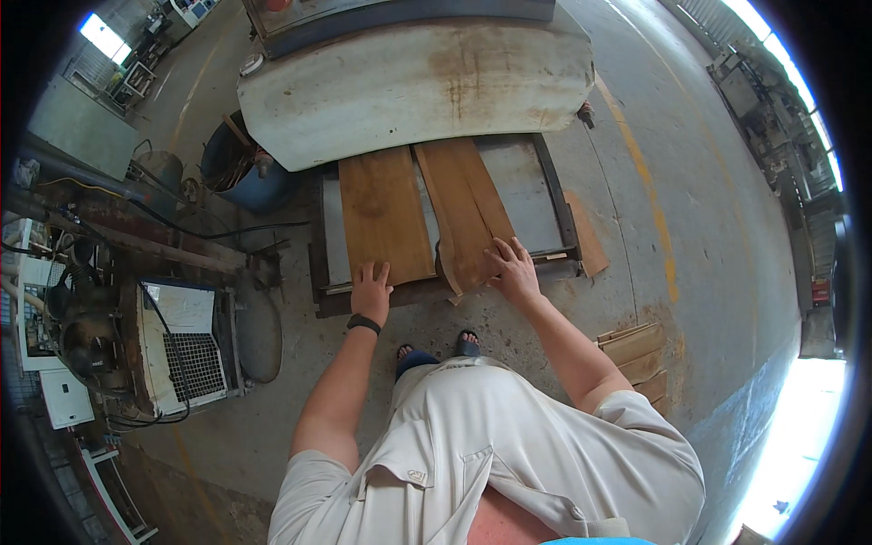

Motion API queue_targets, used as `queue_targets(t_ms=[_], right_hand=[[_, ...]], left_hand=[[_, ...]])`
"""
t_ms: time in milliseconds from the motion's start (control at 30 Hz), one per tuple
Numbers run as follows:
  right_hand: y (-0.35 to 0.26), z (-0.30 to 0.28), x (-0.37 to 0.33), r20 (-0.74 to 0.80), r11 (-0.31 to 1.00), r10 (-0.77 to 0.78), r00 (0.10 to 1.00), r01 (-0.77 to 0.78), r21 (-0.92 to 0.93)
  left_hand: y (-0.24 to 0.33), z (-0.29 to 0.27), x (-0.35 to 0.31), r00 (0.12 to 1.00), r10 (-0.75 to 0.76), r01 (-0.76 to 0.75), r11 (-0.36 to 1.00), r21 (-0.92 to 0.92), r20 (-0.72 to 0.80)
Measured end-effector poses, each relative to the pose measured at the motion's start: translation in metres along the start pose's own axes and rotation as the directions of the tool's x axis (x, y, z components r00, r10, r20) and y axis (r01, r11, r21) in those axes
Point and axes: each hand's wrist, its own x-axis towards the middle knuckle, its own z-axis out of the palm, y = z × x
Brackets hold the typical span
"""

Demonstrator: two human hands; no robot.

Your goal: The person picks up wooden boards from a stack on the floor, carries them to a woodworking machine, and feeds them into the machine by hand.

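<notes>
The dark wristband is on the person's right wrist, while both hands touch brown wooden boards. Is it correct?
Not quite: the head view shows the dark wristband on the left wrist. The left hand and right hand do touch brown wooden boards.

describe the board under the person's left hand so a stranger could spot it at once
Find the large off-white, rust-stained panel at the top middle, then the dark-framed metal bed below it. On that, the board is the brown piece at left, its near end touched by the left hand. Its sides run nearly straight, unlike the wavy-edged wood to its right.
</notes>
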Motion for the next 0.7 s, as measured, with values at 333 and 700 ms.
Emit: queue_targets(t_ms=[333,700], right_hand=[[-0.002,0.005,0.061,-0.064,1.000,0.005,0.998,-0.006,-0.015],[-0.013,-0.005,0.090,-0.042,0.998,0.038,0.998,-0.036,0.042]], left_hand=[[-0.024,-0.019,0.065,0.997,0.033,-0.033,0.999,0.004,0.069],[-0.046,-0.029,0.125,0.997,0.057,-0.057,0.998,-0.011,0.051]])
